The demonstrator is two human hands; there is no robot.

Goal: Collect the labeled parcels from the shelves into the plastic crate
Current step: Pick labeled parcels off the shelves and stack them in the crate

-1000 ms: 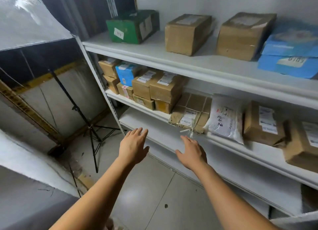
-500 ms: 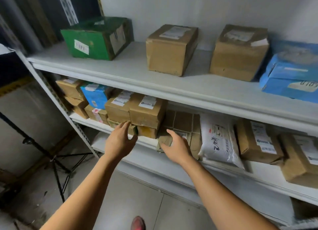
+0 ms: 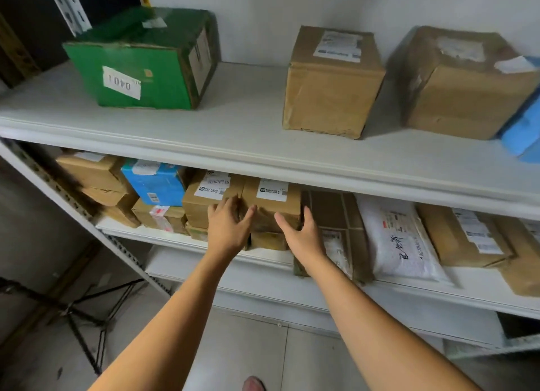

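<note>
A brown parcel with a white label sits on top of smaller boxes on the middle shelf. My left hand touches its left front edge, fingers reaching into the gap beside a second labeled brown parcel. My right hand is spread at the parcel's right front corner, thumb on the front face and fingers along the right side. Neither hand has lifted it. The plastic crate is not in view.
The middle shelf also holds a blue box, a flat taped parcel, a white mailer bag and more brown boxes. A green box and two brown boxes stand on the top shelf. A black tripod stands on the floor at left.
I have moved closer to the shelves. Both hands rose from below the middle shelf's front edge to the two sides of the labeled brown parcel.
</note>
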